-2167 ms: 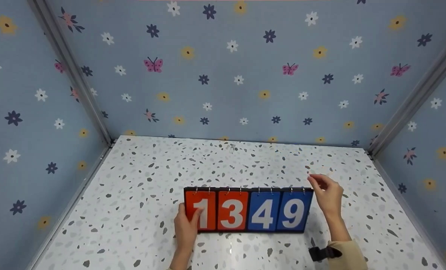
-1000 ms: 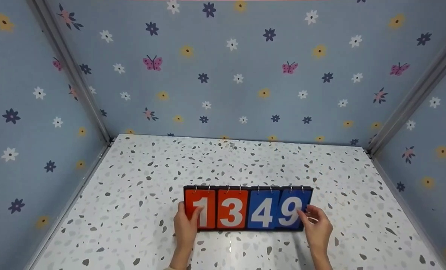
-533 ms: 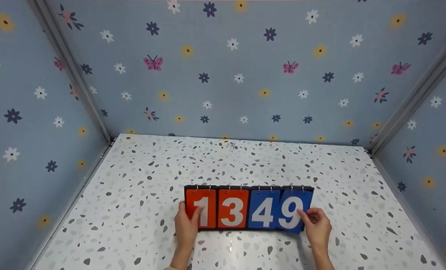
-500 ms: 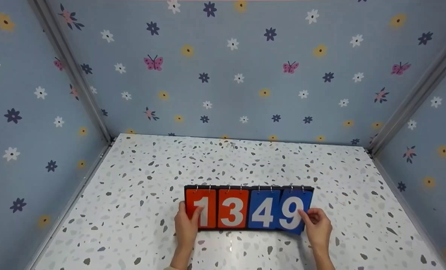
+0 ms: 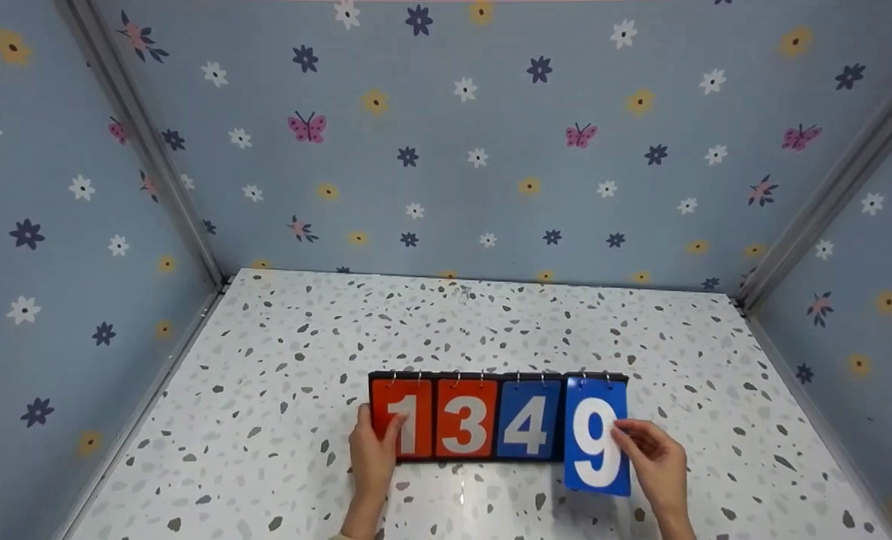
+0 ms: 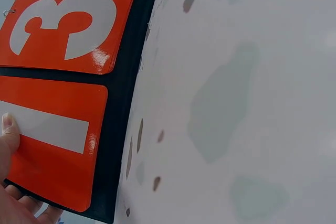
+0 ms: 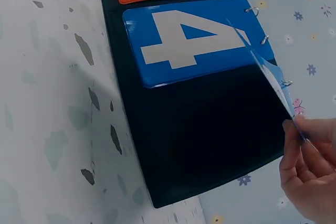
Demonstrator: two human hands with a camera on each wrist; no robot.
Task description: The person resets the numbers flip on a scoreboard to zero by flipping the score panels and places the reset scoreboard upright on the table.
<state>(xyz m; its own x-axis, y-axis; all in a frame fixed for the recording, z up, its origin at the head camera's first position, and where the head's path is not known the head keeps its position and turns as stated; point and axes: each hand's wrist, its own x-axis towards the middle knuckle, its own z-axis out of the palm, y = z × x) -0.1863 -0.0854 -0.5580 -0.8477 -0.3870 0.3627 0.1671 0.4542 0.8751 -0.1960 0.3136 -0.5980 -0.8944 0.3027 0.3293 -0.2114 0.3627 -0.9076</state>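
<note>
A flip scoreboard (image 5: pixel 434 420) leans back above the white table, showing red cards 1 and 3 and blue cards 4 and 9. My left hand (image 5: pixel 370 461) grips its left end, thumb on the red 1 card (image 6: pixel 52 177) and fingers behind the black backing. With thumb and fingertips my right hand (image 5: pixel 659 465) pinches the right edge of the blue 9 card (image 5: pixel 597 439). That card swings out from the board on its rings. In the right wrist view it appears almost edge-on, and bare black backing (image 7: pixel 199 129) shows under it. The blue 4 card (image 7: pixel 194 40) lies flat.
The speckled white table (image 5: pixel 303 360) stretches behind and to both sides of the board. Blue flowered panels (image 5: pixel 446 150) close off the back and sides, with grey metal posts (image 5: pixel 145 150) at the corners.
My right hand came down from the board's top right corner, took hold of the 9 card's edge, and pulled it outward toward me. My left hand has stayed put.
</note>
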